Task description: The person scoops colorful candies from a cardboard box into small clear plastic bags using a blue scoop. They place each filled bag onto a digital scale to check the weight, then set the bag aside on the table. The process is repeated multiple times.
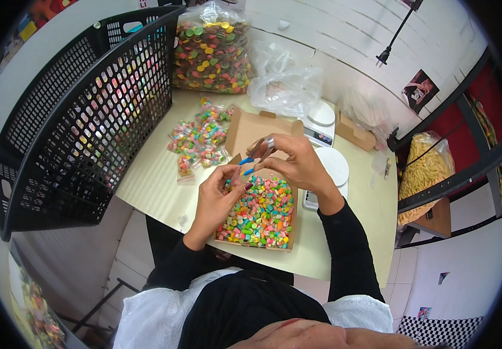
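My right hand [283,159] grips a pair of metal tongs [265,152] with blue tips, which are spread a little apart. In my left hand [218,192] is a small clear plastic bag [236,176], pinched between thumb and fingers close to the tong tips; its contents are hard to make out. Both hands hover over an open cardboard box [293,218] filled with small multicoloured candies [257,216]. The raised lid [251,126] of the box leans back behind my hands. Filled candy bags [203,137] lie in a heap to the left of the lid.
A black perforated plastic basket [89,118] stands at the left. Behind are a large bag of coloured discs [211,56] and crumpled clear plastic bags [283,83]. Two white scales [333,165] [320,114] and a small cardboard box [355,131] stand on the right of the table [364,209].
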{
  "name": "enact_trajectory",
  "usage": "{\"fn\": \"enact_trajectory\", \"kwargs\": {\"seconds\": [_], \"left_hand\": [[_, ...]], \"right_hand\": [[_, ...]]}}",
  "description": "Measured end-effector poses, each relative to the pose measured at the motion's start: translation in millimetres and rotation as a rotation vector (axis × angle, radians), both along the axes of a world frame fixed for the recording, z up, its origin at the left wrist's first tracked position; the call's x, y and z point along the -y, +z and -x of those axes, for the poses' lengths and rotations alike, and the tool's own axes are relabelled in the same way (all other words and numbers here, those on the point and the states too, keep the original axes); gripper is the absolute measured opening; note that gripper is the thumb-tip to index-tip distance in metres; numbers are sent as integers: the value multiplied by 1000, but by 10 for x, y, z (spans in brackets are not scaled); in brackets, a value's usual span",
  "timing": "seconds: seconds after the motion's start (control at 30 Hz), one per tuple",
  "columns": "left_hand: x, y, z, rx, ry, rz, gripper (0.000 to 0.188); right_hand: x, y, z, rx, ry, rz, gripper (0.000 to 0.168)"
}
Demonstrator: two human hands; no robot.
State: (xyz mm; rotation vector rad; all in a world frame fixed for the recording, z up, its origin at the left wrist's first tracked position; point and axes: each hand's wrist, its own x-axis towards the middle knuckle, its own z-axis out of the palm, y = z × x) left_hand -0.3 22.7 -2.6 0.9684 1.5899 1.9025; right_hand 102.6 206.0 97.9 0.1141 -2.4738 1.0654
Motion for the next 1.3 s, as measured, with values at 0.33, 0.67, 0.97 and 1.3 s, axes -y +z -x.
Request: {"fn": "enact_trajectory", "kwargs": {"seconds": [0.33, 0.67, 0.97, 1.3], "left_hand": [[6, 36, -1, 104, -30, -32, 36], [31, 87, -15, 82, -25, 4, 35], [17, 59, -7, 91, -36, 4, 36], [25, 39, 6, 54, -49, 18, 35]], "right_hand": [[-142, -272, -32, 123, -135, 89, 22], [-257, -689, 95, 113, -187, -41, 22], [-298, -670, 95, 114, -203, 31, 17], [-721, -567, 131, 58, -449, 19, 21]]}}
